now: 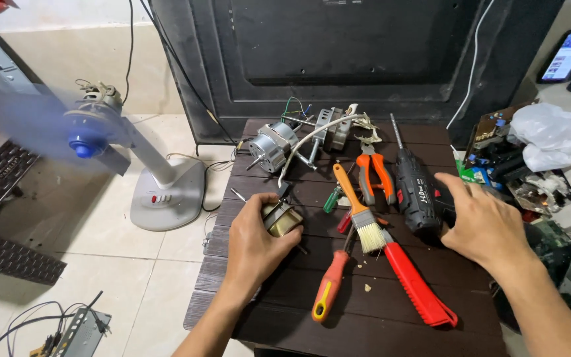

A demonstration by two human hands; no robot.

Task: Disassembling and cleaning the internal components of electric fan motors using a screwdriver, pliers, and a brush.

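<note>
My left hand (254, 243) grips a small metal motor core (281, 219) on the dark slatted table (365, 324). My right hand (482, 221) hovers with spread fingers over the black cordless drill (416, 188), touching or almost touching its handle. Between the hands lie an orange-handled paintbrush (358, 211), a red-handled tool (418, 284) and an orange-handled screwdriver (330, 287). Orange pliers (375, 175) lie just beyond the brush.
A silver fan motor (272, 147) with wires and a white cable sits at the table's far edge. A running fan (87, 135) on a grey stand spins at left. A big black panel stands behind. Circuit boards and a white bag (550, 135) are piled at right.
</note>
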